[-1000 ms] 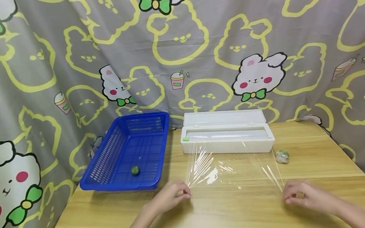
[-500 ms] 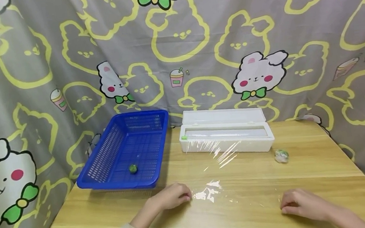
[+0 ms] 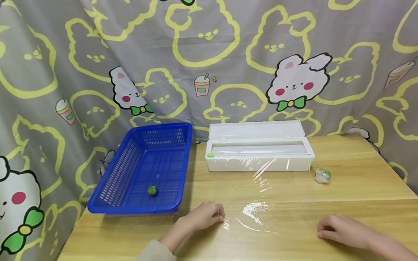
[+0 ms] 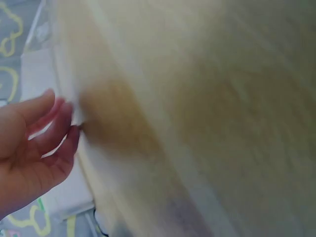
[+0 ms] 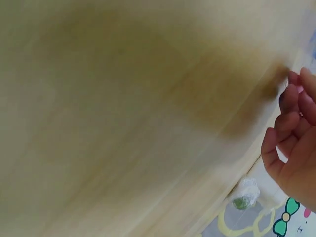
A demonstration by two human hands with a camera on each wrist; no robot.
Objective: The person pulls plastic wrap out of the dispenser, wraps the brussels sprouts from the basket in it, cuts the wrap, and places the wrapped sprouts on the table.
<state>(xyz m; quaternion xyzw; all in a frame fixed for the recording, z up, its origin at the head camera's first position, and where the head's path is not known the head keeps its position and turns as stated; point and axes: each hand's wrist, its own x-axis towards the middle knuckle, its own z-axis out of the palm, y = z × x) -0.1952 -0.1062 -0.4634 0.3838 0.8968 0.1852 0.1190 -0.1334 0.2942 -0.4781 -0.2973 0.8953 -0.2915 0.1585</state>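
Note:
A sheet of clear cling film (image 3: 252, 213) runs from the open white dispenser box (image 3: 261, 165) toward me, low over the wooden table. My left hand (image 3: 206, 214) pinches its near left corner between curled fingertips and thumb. At the near right corner, my right hand (image 3: 341, 230) pinches the film the same way. Only glints and a few creases show where the film lies. In the left wrist view, the fingers (image 4: 63, 121) meet at the thumb in front of the box. The right wrist view shows the right fingers (image 5: 289, 121) curled together, partly cut off by the frame.
A blue plastic basket (image 3: 135, 210) stands at the left, with a small round green vegetable (image 3: 152, 190) in it. Right of the box lies a film-wrapped green bundle (image 3: 323, 176). A green slider (image 3: 210, 154) sits at the box's left end. A patterned curtain (image 3: 223, 41) hangs behind.
The film, earlier pulled into tight creases at both hands, now lies smoother and lower. The hands have come slightly closer together; the right has drawn a little toward me.

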